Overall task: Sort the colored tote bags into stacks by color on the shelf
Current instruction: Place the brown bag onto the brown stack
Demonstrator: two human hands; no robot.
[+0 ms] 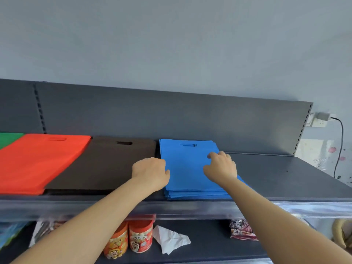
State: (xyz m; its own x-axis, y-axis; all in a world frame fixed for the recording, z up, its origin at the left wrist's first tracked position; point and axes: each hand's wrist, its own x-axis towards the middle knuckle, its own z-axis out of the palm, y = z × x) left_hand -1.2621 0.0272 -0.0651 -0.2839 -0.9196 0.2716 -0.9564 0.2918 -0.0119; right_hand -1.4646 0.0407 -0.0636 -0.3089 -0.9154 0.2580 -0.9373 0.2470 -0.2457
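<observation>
The dark grey shelf (285,174) runs across the middle of the frame, and the sorted bags lie flat on it in a row. From the left edge there is a sliver of a green stack (7,139), a broad orange stack (38,161), a brown stack (102,164), and just right of centre the blue stack (186,168). All have their handle slots toward the back panel.

The blue stack is the one to watch. It sits slightly askew, its layers are fanned at the near edge, and that edge lies close to the shelf's front lip. The bags look thin and slippery, so a sideways push could shear the top ones off the pile. A pull toward the front could drag them over the lip. The brown stack lies just beside it, and a careless nudge could disturb that one too.

The left hand (150,172) is at the blue stack's left edge with its thumb against the fabric. Its fingers are curled out of sight behind the knuckles, so whether it grips anything cannot be told. The right hand (222,166) rests on top near the right edge, fingers loosely bent and tips on the top bag, apparently pressing rather than pinching.

On the lower shelf, at the bottom of the frame, stand two snack canisters (129,239) beside a crumpled white paper (171,241).
</observation>
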